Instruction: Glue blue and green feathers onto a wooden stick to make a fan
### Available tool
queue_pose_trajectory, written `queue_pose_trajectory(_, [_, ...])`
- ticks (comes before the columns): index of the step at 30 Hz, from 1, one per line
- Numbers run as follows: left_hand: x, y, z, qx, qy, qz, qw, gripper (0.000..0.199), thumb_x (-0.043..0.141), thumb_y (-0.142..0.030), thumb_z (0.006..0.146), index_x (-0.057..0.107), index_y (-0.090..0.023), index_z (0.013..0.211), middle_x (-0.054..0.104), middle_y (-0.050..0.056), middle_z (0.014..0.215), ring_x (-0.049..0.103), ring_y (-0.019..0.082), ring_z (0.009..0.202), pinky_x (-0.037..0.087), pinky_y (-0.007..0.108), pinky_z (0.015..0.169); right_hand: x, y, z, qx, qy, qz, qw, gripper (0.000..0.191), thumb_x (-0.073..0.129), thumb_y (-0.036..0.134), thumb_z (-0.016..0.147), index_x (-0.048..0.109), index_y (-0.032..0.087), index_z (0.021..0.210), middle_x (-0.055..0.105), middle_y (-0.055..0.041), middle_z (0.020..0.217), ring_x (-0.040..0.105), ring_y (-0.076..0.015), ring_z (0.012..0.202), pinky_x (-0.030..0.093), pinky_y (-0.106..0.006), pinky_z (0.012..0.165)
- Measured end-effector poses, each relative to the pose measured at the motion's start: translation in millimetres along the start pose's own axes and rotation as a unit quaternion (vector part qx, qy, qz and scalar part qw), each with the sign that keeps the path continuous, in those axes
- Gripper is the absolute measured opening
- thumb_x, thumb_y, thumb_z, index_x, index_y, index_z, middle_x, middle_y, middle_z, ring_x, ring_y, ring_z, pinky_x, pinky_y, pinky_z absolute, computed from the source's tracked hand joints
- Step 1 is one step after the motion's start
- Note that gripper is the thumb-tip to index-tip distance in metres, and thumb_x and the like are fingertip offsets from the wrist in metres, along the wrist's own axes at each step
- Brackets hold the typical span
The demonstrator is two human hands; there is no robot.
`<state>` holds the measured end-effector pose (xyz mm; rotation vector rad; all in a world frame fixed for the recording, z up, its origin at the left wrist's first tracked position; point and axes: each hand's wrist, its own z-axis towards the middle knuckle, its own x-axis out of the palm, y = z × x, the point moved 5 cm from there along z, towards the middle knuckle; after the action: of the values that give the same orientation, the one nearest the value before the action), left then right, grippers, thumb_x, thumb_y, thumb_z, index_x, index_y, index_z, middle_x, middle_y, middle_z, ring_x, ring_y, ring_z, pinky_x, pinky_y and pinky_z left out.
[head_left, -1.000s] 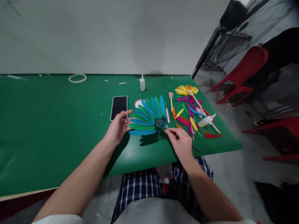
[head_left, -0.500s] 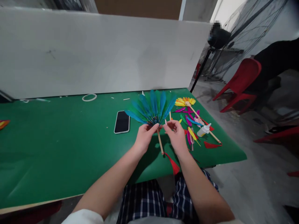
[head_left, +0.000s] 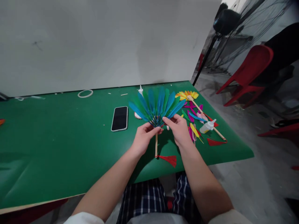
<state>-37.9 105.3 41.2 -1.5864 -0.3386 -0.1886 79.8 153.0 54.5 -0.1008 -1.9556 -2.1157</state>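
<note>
By the near edge of the green table [head_left: 58, 140], the feather fan [head_left: 158, 102] has been turned to face the far edge; attention seems shifted to its base, pinched by the left hand [head_left: 143, 138] (loosely spread a second ago). Outer feathers [head_left: 177, 108] are nipped by the half-curled right hand [head_left: 179, 130], the handle [head_left: 156, 146] released. The red tassel [head_left: 170, 160] has been swung rightward.

Pale top [head_left: 157, 219] over dark plaid legwear [head_left: 143, 197].
The white left sleeve [head_left: 84, 218] and duller off-white right sleeve [head_left: 229, 217] end above bare forearms [head_left: 112, 185]; the top's front looks grey. Thin white lines cross the navy cloth on both legs in a check. The left hand [head_left: 142, 138] and right hand [head_left: 180, 131] are bare.
</note>
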Motion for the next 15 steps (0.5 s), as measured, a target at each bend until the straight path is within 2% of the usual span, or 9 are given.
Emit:
queue_pose_trajectory(4, [-0.2, 2.5, -0.2, -0.003, 0.003, -0.005, 1.000, 0.026, 0.067, -0.025, 0.066, 0.064, -0.015, 0.090, 0.066, 0.004, 0.082, 0.061, 0.014, 0.072, 0.048, 0.029, 0.074, -0.4, -1.8, 0.7, 0.010, 0.006, 0.023, 1.000, 0.019, 0.067, 0.030, 0.061, 0.061, 0.017, 0.073, 0.065, 0.0012, 0.070, 0.057, -0.0110, 0.065, 0.045, -0.025, 0.065])
queue_pose_trajectory(15, [-1.5, 3.4, -0.7, -0.017, -0.011, -0.004, 1.000, 0.026, 0.067, -0.027, 0.065, 0.064, -0.014, 0.088, 0.066, 0.005, 0.081, 0.061, 0.014, 0.070, 0.049, 0.029, 0.071, -0.9, -5.1, 0.8, 0.035, 0.016, 0.025, 0.999, 0.021, 0.068, 0.031, 0.060, 0.062, 0.017, 0.074, 0.065, 0.0004, 0.070, 0.057, -0.0109, 0.063, 0.044, -0.024, 0.061])
